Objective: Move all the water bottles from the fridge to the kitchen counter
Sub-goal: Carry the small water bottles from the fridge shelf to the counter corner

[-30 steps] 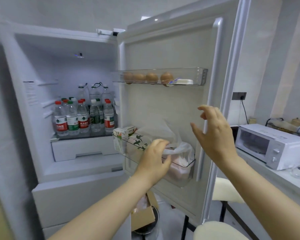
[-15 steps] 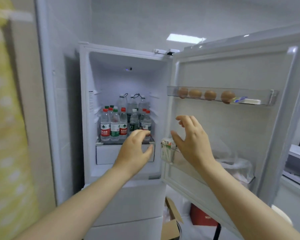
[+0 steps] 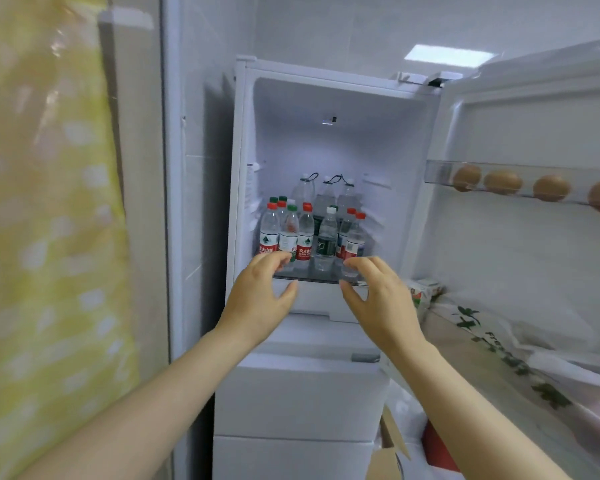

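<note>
Several clear water bottles [image 3: 305, 233] with red, green and white caps stand packed on a glass shelf [image 3: 321, 280] inside the open white fridge [image 3: 326, 140]. Taller bottles with black cords stand behind them. My left hand [image 3: 260, 299] and my right hand [image 3: 378, 299] reach side by side toward the shelf's front edge. Both have loosely spread fingers and hold nothing. The fingertips of each hand overlap the bottoms of the front bottles; whether they touch is unclear.
The fridge door [image 3: 534, 237] stands open on the right, with eggs [image 3: 503, 181] in its upper bin and a plastic bag [image 3: 520, 341] in the lower bin. A yellow patterned curtain [image 3: 49, 237] hangs at left. A cardboard box [image 3: 388, 445] sits on the floor.
The view has swung left from the door to the fridge interior. Both hands have moved forward and closer together, now level with the bottle shelf.
</note>
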`<state>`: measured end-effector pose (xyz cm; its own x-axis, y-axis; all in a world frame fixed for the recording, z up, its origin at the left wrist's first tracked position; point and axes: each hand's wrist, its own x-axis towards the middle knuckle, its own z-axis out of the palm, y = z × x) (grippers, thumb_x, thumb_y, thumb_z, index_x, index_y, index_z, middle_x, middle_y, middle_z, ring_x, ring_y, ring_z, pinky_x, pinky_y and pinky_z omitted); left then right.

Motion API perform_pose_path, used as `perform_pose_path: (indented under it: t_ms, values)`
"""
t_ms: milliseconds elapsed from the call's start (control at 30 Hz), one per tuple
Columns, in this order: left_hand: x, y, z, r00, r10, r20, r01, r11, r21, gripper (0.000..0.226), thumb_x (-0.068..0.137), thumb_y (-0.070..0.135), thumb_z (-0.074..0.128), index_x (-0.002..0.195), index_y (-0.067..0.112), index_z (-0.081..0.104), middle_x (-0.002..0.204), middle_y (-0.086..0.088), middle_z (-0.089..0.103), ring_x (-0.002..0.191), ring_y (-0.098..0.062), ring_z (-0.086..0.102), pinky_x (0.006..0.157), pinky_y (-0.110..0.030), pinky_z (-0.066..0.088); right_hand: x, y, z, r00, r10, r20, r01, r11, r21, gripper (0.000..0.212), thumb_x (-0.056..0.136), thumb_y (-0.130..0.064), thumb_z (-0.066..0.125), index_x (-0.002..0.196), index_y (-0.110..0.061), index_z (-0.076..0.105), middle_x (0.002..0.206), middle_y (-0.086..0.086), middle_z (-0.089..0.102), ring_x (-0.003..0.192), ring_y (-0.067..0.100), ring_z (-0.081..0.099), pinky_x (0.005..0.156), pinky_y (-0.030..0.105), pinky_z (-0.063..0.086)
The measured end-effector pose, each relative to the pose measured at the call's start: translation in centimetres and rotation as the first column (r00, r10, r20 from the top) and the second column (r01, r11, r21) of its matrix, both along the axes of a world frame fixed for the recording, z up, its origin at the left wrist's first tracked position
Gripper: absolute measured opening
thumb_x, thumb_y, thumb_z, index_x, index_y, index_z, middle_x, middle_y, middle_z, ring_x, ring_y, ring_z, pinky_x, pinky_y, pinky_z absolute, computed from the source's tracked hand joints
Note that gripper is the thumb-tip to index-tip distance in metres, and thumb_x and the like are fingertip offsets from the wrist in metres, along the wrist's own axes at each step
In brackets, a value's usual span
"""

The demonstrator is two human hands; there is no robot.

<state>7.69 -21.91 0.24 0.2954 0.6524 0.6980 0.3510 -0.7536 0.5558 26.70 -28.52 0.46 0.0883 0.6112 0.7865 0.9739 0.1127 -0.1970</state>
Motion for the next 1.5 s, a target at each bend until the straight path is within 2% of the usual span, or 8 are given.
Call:
perform_pose_path:
  t_ms: [133, 400, 700, 900, 1067, 1200, 1300, 1500]
  values:
    - [1.3, 3.2, -0.6, 0.999, 0.033, 0.001, -0.033, 0.999, -0.008, 0.040, 0.088, 0.016, 0.064, 0.127, 0.014, 0.056, 0.121, 0.001, 0.058, 0.108, -0.010, 0.055, 0.100, -0.029, 0.046, 2.2, 3.6, -3.2, 0.998, 0.002, -0.055, -0.006, 0.998, -0.065, 0.032, 0.092, -0.025, 0.063, 0.123, -0.016, 0.061, 0.120, -0.001, 0.062, 0.111, 0.019, 0.059, 0.089, 0.033, 0.051]
    - [5.8, 10.2, -1.8, 0.986, 0.109, -0.125, -0.110, 0.994, 0.000, 0.044, 0.090, 0.018, 0.060, 0.133, 0.016, 0.051, 0.129, 0.003, 0.054, 0.106, 0.000, 0.046, 0.094, -0.013, 0.033, 8.3, 11.4, -6.6, 1.000, -0.011, -0.001, 0.011, 0.985, -0.174, 0.032, 0.093, -0.027, 0.061, 0.123, -0.016, 0.060, 0.120, -0.001, 0.061, 0.110, 0.020, 0.058, 0.083, 0.032, 0.050]
    - [8.7, 17.2, -3.4, 0.954, 0.147, -0.260, -0.157, 0.987, -0.017, 0.044, 0.091, 0.019, 0.058, 0.135, 0.013, 0.050, 0.131, -0.002, 0.053, 0.118, -0.015, 0.051, 0.094, -0.016, 0.032, 11.7, 18.8, -7.4, 0.998, -0.014, 0.062, 0.026, 0.978, -0.207, 0.029, 0.089, -0.023, 0.066, 0.117, -0.015, 0.063, 0.110, 0.001, 0.065, 0.098, 0.024, 0.062, 0.071, 0.034, 0.050]
    - [10.5, 22.6, -3.3, 0.959, 0.122, -0.257, -0.136, 0.990, -0.034, 0.044, 0.089, 0.015, 0.060, 0.133, 0.012, 0.052, 0.130, -0.003, 0.054, 0.116, -0.017, 0.052, 0.093, -0.015, 0.033, 12.9, 23.3, -7.9, 0.995, -0.052, 0.081, 0.068, 0.974, -0.217, 0.030, 0.086, -0.020, 0.069, 0.115, -0.015, 0.065, 0.106, 0.002, 0.067, 0.092, 0.024, 0.064, 0.067, 0.033, 0.051]
    - [11.7, 27.7, -2.7, 0.963, 0.085, -0.254, -0.094, 0.995, -0.024, 0.044, 0.089, 0.019, 0.061, 0.132, 0.013, 0.052, 0.128, -0.002, 0.055, 0.116, -0.019, 0.053, 0.098, -0.027, 0.042, 13.6, 27.0, -7.6, 0.990, -0.102, 0.094, 0.119, 0.974, -0.191, 0.024, 0.083, -0.019, 0.072, 0.106, -0.015, 0.066, 0.097, 0.001, 0.066, 0.082, 0.022, 0.063, 0.061, 0.026, 0.044]
    - [12.4, 31.4, -1.8, 0.969, 0.064, -0.239, -0.068, 0.998, -0.007, 0.044, 0.089, 0.018, 0.061, 0.132, 0.012, 0.053, 0.129, -0.003, 0.055, 0.118, -0.019, 0.052, 0.099, -0.028, 0.040, 13.9, 30.0, -6.8, 0.981, -0.159, 0.108, 0.177, 0.966, -0.190, 0.019, 0.086, -0.020, 0.067, 0.104, -0.016, 0.064, 0.098, 0.001, 0.064, 0.085, 0.023, 0.062, 0.061, 0.026, 0.041]
    - [13.0, 33.6, -1.0, 0.972, 0.046, -0.231, -0.047, 0.999, 0.002, 0.046, 0.089, 0.020, 0.060, 0.133, 0.014, 0.051, 0.134, -0.002, 0.052, 0.122, -0.019, 0.051, 0.101, -0.030, 0.040, 14.2, 31.9, -6.2, 0.980, -0.178, 0.092, 0.193, 0.962, -0.192, 0.024, 0.087, -0.019, 0.066, 0.110, -0.014, 0.064, 0.104, 0.002, 0.065, 0.092, 0.023, 0.062, 0.066, 0.029, 0.048]
    - [14.9, 37.2, 0.6, 0.978, 0.048, -0.205, -0.036, 0.997, 0.062, 0.047, 0.090, 0.022, 0.060, 0.135, 0.015, 0.048, 0.135, 0.000, 0.050, 0.122, -0.014, 0.047, 0.096, -0.019, 0.031, 15.6, 35.3, -4.1, 0.978, -0.194, 0.080, 0.205, 0.966, -0.161, 0.030, 0.087, -0.019, 0.067, 0.116, -0.013, 0.064, 0.106, 0.002, 0.066, 0.095, 0.022, 0.062, 0.071, 0.027, 0.046]
